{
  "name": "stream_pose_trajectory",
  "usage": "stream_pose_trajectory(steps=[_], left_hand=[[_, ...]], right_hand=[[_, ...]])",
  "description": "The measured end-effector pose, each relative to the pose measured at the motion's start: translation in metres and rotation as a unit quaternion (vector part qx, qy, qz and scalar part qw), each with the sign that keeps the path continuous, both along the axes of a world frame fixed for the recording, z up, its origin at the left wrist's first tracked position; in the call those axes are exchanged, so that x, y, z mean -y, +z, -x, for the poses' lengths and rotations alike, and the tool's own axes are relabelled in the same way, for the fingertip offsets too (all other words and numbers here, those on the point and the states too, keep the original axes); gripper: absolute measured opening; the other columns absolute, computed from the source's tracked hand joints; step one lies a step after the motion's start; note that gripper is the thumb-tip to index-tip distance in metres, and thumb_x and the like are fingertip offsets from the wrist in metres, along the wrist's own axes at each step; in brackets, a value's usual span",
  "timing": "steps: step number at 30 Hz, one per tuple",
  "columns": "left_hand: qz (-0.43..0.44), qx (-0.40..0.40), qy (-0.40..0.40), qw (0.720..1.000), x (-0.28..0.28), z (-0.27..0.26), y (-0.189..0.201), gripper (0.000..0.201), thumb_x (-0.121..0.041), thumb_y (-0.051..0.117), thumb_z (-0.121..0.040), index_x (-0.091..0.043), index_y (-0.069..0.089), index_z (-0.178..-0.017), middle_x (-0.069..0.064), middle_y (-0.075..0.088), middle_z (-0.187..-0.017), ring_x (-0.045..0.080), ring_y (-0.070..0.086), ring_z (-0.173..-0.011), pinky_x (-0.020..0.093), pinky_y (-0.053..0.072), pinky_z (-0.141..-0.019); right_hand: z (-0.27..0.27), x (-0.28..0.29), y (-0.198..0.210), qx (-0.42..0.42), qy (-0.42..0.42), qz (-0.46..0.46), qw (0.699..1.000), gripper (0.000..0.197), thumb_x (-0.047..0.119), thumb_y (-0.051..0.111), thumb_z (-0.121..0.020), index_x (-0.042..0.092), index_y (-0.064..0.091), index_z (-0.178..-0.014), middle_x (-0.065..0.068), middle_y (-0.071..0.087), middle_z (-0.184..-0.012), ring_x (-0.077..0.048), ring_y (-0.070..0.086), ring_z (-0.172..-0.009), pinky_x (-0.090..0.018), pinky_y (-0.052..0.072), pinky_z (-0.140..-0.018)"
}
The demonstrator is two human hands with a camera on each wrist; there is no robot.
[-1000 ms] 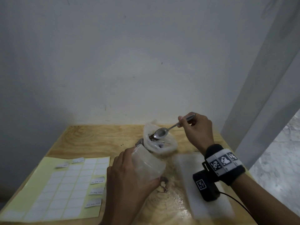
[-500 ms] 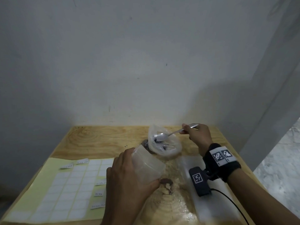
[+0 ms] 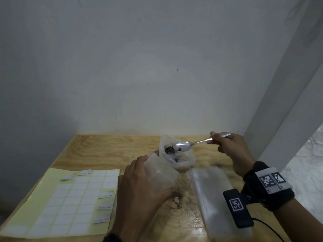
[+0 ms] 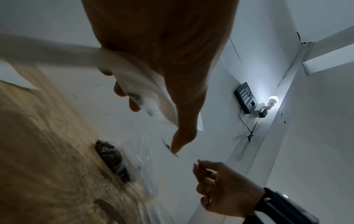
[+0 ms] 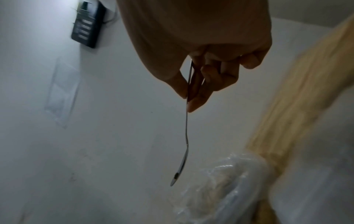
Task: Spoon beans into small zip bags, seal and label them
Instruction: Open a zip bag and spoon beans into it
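My left hand (image 3: pixel 139 186) grips a small clear zip bag (image 3: pixel 162 172), holding its mouth up toward the far side. Behind it on the wooden table (image 3: pixel 104 151) sits an open plastic bag of dark beans (image 3: pixel 176 156). My right hand (image 3: pixel 229 147) pinches the handle of a metal spoon (image 3: pixel 183 145), whose bowl hovers over the bean bag's mouth with dark beans at its tip. In the right wrist view the spoon (image 5: pixel 185 136) hangs edge-on from thumb and fingers above the bean bag (image 5: pixel 226 186). In the left wrist view the zip bag (image 4: pixel 145 84) is wrapped in my fingers.
A yellow label sheet (image 3: pixel 57 203) with white stickers, some written and partly peeled, lies at the left. A stack of clear zip bags (image 3: pixel 215 194) lies at the right. A few beans (image 3: pixel 176 198) are spilled on the table near my left thumb. The wall stands close behind.
The spoon dipped into the bean bag half a second ago and has now lifted and pulled right. The left hand kept holding the zip bag in place.
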State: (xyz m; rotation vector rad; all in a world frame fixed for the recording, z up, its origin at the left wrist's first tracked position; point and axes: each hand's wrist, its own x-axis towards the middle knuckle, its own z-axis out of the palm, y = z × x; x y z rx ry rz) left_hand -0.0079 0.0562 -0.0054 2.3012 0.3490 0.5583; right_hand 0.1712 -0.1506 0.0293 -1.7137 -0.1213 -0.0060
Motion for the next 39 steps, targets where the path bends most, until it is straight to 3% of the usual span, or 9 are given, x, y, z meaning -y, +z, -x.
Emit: stream_pose_trajectory(steps=[4,7,10,13,18,26,31,36,39], left_hand=[[-0.02,-0.002,-0.006,1.0,0.004,-0.003,0.001,0.099,-0.078,0.06,-0.039,-0.036,0.046,-0.127,-0.021,0.051,-0.114,0.01,0.052,-0.108,0.039,0.046,-0.09],[-0.028,-0.005,-0.015,0.999,0.005,-0.005,0.002,0.097,-0.078,0.063,-0.042,-0.038,0.043,-0.129,-0.023,0.049,-0.116,0.008,0.05,-0.11,0.037,0.045,-0.09],[-0.038,-0.002,-0.017,0.999,0.003,-0.004,0.002,0.098,-0.076,0.074,-0.042,-0.039,0.044,-0.128,-0.024,0.049,-0.116,0.008,0.051,-0.11,0.035,0.044,-0.09],[-0.055,-0.003,-0.015,0.998,0.002,-0.001,0.002,0.098,-0.077,0.071,-0.041,-0.038,0.045,-0.126,-0.022,0.05,-0.116,0.01,0.052,-0.11,0.033,0.042,-0.087],[-0.078,-0.01,-0.01,0.997,0.002,0.004,0.007,0.097,-0.084,0.055,-0.039,-0.035,0.05,-0.123,-0.017,0.055,-0.109,0.014,0.053,-0.102,0.04,0.044,-0.085],[-0.17,-0.09,0.0,0.981,0.005,0.008,0.011,0.108,-0.087,0.034,-0.042,-0.036,0.037,-0.138,-0.016,0.05,-0.12,0.013,0.047,-0.113,0.033,0.033,-0.09],[-0.037,0.0,0.002,0.999,0.007,0.012,0.016,0.094,-0.08,0.058,-0.036,-0.033,0.047,-0.116,-0.017,0.055,-0.104,0.014,0.054,-0.097,0.04,0.047,-0.081],[0.057,0.101,0.005,0.993,0.01,0.019,0.015,0.081,-0.059,0.084,-0.05,-0.036,0.04,-0.115,-0.015,0.055,-0.107,0.008,0.056,-0.096,0.017,0.046,-0.065],[0.09,0.143,-0.003,0.986,0.014,0.021,0.018,0.076,-0.056,0.084,-0.058,-0.031,0.037,-0.112,-0.013,0.056,-0.107,0.006,0.059,-0.095,0.013,0.048,-0.061]], right_hand=[[0.028,0.002,0.024,0.085,0.03,0.011,0.996,0.024,0.023,0.067,-0.097,0.003,0.071,-0.084,-0.001,0.076,-0.074,0.005,0.061,-0.06,-0.022,0.042,-0.067],[0.061,-0.002,0.036,0.24,0.074,0.073,0.965,0.021,0.023,0.067,-0.095,0.009,0.073,-0.081,0.001,0.075,-0.076,-0.006,0.065,-0.068,-0.018,0.049,-0.064],[0.081,-0.004,0.04,0.372,0.076,0.115,0.918,0.014,0.021,0.07,-0.093,0.015,0.073,-0.08,0.008,0.073,-0.073,-0.016,0.063,-0.062,-0.028,0.051,-0.061],[0.078,0.001,0.042,0.41,0.037,0.094,0.906,0.013,0.018,0.071,-0.093,0.012,0.072,-0.081,0.011,0.073,-0.073,-0.021,0.061,-0.058,-0.038,0.049,-0.056],[0.067,0.007,0.04,0.39,0.002,0.098,0.916,0.014,0.021,0.07,-0.094,0.015,0.072,-0.082,0.012,0.072,-0.075,-0.017,0.063,-0.064,-0.035,0.052,-0.061],[0.073,0.002,0.028,0.372,0.01,0.106,0.922,0.015,0.022,0.071,-0.094,0.016,0.073,-0.08,0.011,0.072,-0.073,-0.017,0.063,-0.062,-0.038,0.052,-0.057],[0.08,-0.001,0.017,0.29,-0.016,0.091,0.952,0.02,0.027,0.069,-0.095,0.02,0.074,-0.077,0.01,0.074,-0.073,-0.011,0.069,-0.072,-0.029,0.054,-0.067],[0.054,-0.004,0.003,0.208,-0.091,0.063,0.972,0.023,0.028,0.069,-0.095,0.018,0.075,-0.075,0.007,0.075,-0.069,-0.01,0.071,-0.072,-0.026,0.051,-0.067],[0.031,-0.007,-0.01,0.106,-0.103,-0.001,0.989,0.015,0.022,0.071,-0.093,0.012,0.073,-0.082,0.0,0.077,-0.071,-0.004,0.073,-0.07,-0.027,0.052,-0.071]])
